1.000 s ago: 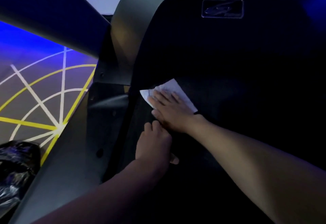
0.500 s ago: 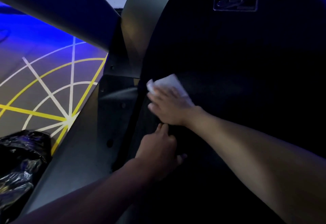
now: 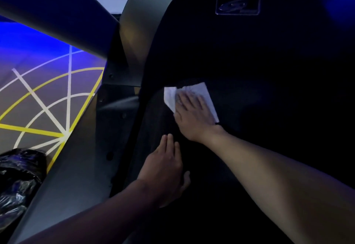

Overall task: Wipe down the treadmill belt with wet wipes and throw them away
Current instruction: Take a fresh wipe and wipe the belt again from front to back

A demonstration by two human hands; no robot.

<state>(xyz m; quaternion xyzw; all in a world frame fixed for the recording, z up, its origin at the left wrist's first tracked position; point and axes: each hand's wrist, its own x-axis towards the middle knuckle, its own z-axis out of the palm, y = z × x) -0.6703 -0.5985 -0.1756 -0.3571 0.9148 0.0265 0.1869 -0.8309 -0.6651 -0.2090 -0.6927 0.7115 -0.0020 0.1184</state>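
Dim gym, blue-lit floor | right hand flat, pressing wet wipe mid-frame on treadmill belt | left hand flat, bracing | risk: wipe bunches under uneven pressure

The single head-worn camera is looking forward and steeply down over the treadmill belt. It is sitting close enough that both forearms are entering from the lower edge and filling much of the bottom of the view. It is facing the treadmill's front, where the dark motor cover and its badge are rising across the top. The left hand and right hand are lying near the middle of the wide-angle picture. Leftward, the lens is also taking in the side rail, the lined floor and a black bag at the edge.
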